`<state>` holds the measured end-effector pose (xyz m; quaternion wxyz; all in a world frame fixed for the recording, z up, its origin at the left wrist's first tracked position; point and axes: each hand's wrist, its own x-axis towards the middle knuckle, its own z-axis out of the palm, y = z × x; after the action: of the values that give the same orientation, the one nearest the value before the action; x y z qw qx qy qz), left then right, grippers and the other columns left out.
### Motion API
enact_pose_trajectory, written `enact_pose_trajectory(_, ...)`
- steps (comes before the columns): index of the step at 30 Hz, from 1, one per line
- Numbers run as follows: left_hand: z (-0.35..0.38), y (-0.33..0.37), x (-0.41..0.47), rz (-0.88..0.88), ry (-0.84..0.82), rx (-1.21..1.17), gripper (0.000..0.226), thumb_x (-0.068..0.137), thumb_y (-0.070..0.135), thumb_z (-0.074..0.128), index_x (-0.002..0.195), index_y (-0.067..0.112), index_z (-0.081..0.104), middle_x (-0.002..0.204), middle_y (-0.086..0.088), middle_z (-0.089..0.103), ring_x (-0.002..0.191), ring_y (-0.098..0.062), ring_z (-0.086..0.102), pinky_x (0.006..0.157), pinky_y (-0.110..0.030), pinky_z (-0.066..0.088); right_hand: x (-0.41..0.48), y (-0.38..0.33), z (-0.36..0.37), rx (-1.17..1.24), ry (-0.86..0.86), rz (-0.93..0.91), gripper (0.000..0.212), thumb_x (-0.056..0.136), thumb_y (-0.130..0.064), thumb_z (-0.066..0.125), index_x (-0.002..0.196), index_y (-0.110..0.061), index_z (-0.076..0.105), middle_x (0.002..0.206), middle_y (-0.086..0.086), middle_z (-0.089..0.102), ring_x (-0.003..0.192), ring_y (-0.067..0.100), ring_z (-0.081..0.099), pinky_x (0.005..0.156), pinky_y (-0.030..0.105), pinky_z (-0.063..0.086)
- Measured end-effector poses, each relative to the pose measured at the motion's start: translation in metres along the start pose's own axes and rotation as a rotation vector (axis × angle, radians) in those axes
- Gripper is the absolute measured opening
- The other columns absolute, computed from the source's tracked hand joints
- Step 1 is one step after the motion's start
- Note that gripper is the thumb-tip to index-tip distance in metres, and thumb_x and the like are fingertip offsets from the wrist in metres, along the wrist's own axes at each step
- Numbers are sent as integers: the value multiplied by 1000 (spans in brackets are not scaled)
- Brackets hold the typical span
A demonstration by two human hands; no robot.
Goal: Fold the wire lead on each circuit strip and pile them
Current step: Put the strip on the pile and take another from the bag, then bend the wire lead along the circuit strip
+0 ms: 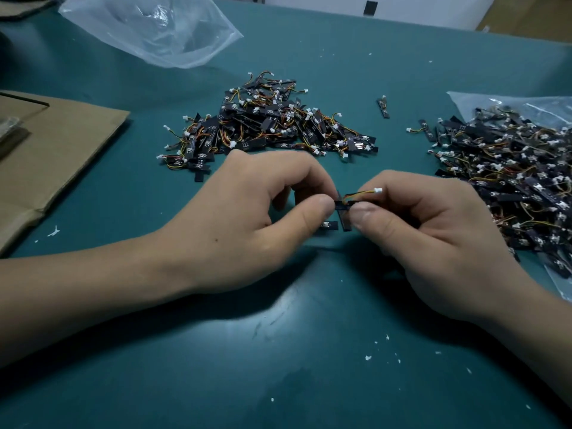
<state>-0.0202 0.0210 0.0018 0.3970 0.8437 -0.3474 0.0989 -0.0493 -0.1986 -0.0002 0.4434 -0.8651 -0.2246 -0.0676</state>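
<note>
Small white flecks dot the dark teal table mat (pixel 278 351) closest in, and two bare forearms come across it from the lower corners to meet at the middle. Left hand (pixel 247 218) has its thumb and forefinger closed on the upper end of a narrow black circuit strip (pixel 344 221), the other fingers curled under. Right hand (pixel 433 243) faces it, thumb and forefinger pinching the thin orange-and-yellow wire lead (pixel 360 195) just where it leaves the strip; the lead runs over the knuckle and ends in a tiny white plug (pixel 378 190). The held strip stands nearly upright between the two thumbs, its lower end close to the mat, though whether it touches cannot be told. A second short black strip (pixel 328 225) lies flat just beside it, partly hidden by the left thumb.

Beyond the hands sits a loose central pile of black strips with coloured leads (pixel 269 125). A larger heap of the same parts (pixel 510 168) spreads to the right over a flat clear plastic bag (pixel 495 103). Two stray strips (pixel 383 106) lie between the pile and the heap. A crumpled clear bag (pixel 148 29) rests at the far left, and a brown cardboard sheet (pixel 62 150) lies along the left edge
</note>
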Motion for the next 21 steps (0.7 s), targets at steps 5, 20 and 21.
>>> enact_pose_trajectory(5,0,0,1,47,46,36,15,90,16,67,76,18,68,66,13,58,63,-15,56,61,-28,44,1,0,1,3,-56,23,21,97,-27,59,80,-18,67,57,1,53,51,10,46,50,23,36)
enact_pose_trajectory(20,-5,3,-1,47,-4,-41,15,89,13,67,74,15,67,64,9,59,61,-19,56,60,-31,43,-1,-1,1,20,-53,-34,26,99,-34,55,83,-17,68,59,-2,52,51,12,44,50,21,34)
enact_pose_trajectory(21,-5,3,-1,55,-9,-24,16,89,12,67,73,14,67,63,7,59,61,-19,56,60,-32,43,-1,-1,1,12,-55,-35,26,100,-32,58,82,-17,68,58,-1,51,50,12,43,50,21,34)
